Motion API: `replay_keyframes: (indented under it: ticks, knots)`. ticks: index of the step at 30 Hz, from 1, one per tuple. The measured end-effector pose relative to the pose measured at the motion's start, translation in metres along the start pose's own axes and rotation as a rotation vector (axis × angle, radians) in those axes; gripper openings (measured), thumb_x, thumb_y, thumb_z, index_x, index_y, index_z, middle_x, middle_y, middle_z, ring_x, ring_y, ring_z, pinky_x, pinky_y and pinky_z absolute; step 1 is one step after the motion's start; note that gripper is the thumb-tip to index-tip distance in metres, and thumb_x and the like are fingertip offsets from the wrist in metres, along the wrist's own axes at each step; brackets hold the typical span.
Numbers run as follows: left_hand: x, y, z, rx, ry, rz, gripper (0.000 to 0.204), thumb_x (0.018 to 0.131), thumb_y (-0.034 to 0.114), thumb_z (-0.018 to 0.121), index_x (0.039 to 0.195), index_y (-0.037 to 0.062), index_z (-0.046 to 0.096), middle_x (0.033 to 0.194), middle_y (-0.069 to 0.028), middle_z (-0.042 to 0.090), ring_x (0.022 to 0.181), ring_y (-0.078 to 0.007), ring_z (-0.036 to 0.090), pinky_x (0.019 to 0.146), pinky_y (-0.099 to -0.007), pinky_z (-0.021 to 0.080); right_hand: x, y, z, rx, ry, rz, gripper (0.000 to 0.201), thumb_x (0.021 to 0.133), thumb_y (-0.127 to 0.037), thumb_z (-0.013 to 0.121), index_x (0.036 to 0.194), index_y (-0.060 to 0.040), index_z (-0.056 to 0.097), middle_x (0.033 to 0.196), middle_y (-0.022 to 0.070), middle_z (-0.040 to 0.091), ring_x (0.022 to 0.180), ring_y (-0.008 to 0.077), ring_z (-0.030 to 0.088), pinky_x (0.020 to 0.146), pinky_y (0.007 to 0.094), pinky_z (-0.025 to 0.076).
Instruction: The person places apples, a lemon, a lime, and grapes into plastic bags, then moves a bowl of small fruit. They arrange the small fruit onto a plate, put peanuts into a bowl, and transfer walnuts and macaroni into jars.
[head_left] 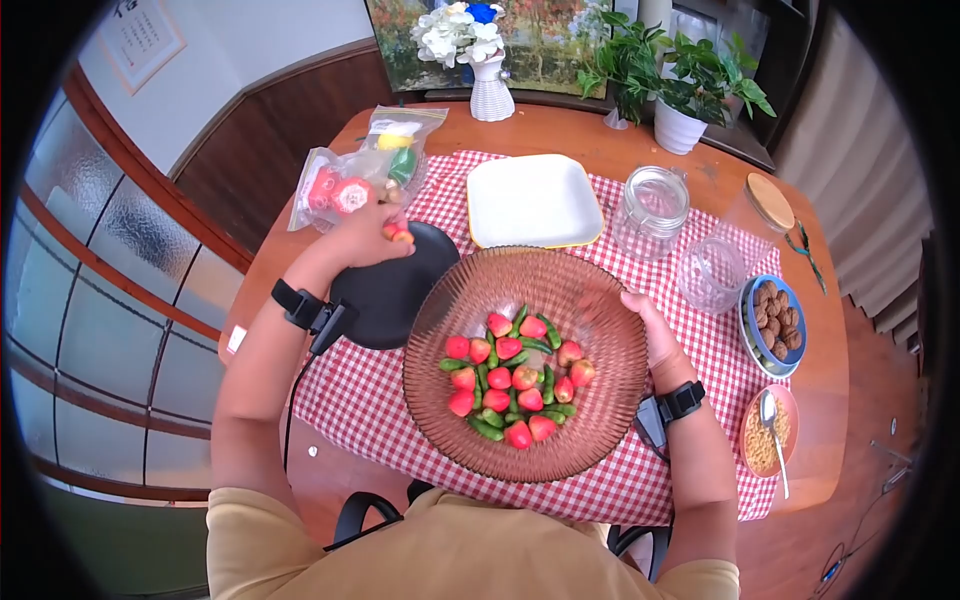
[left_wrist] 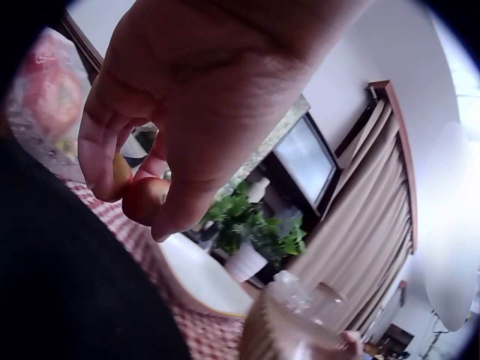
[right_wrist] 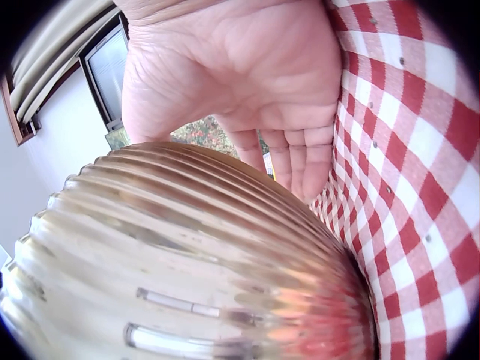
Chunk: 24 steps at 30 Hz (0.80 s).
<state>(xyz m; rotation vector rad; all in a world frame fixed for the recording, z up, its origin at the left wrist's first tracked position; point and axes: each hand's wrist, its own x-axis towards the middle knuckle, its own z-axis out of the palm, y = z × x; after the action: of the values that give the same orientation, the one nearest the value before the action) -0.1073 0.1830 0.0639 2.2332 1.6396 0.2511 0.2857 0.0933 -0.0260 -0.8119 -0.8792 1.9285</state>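
A ribbed amber glass bowl (head_left: 430,400) stands in front of me, with several small red fruits (head_left: 499,378) and green pepper-like pods (head_left: 487,428) inside. My left hand (head_left: 365,238) is above the black round plate (head_left: 385,300). Between its thumb and fingers it pinches small round red-yellow fruits (left_wrist: 144,199), partly hidden by the fingers. My right hand (head_left: 655,335) rests against the bowl's right side near the rim. In the right wrist view its fingers (right_wrist: 279,154) extend along the glass, with the tips partly hidden.
Plastic bags (head_left: 328,185) of produce lie at the back left. Behind the bowl are a white tray (head_left: 535,200) and glass jars (head_left: 652,212). To the right stand a bowl of walnuts (head_left: 778,320) and a pink bowl (head_left: 752,440) with a spoon. Vase (head_left: 490,90) and potted plant (head_left: 682,125) line the back.
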Motion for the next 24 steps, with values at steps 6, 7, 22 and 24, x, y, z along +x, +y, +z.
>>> replay_keyframes:
  ticks: [6,7,22,24]
  knots:
    - [0.012,-0.035,0.028,0.054,0.028,-0.03,0.033,0.07,0.027,0.077,0.089,0.0042,0.062,0.091,-0.0179,0.064,0.087,-0.0324,0.062,0.077,-0.0392,0.049,-0.002,-0.001,0.004,0.017,0.058,0.012,0.056,0.089,-0.031,0.053,0.131,0.0047,0.045,0.121,0.0162,0.059,0.107,0.0244,0.06,0.094,0.0358,0.049]
    - [0.011,-0.033,0.031,0.067,0.047,-0.047,0.033,0.071,0.027,0.077,0.089,0.0039,0.062,0.091,-0.0185,0.064,0.088,-0.0334,0.062,0.078,-0.0399,0.049,-0.002,0.0,0.002,0.019,0.047,0.015,0.056,0.089,-0.031,0.053,0.131,0.0046,0.045,0.12,0.0161,0.06,0.106,0.0245,0.061,0.094,0.0358,0.049]
    - [-0.024,0.088,0.021,0.138,0.171,0.495,0.036,0.079,0.022,0.071,0.109,0.0049,0.059,0.105,-0.0164,0.059,0.1,-0.0335,0.056,0.089,-0.0397,0.046,0.0,-0.001,-0.001,-0.001,-0.001,0.021,0.054,0.09,-0.03,0.051,0.132,0.0041,0.044,0.121,0.0162,0.059,0.107,0.0244,0.06,0.095,0.036,0.049]
    - [-0.03,0.103,0.033,0.072,-0.069,0.627,0.034,0.079,0.02,0.071,0.108,0.0062,0.06,0.105,-0.0139,0.058,0.104,-0.0317,0.054,0.091,-0.0399,0.044,0.001,0.0,-0.003,0.002,-0.014,0.012,0.054,0.09,-0.03,0.051,0.131,0.0043,0.044,0.12,0.0163,0.059,0.107,0.0243,0.061,0.095,0.036,0.049]
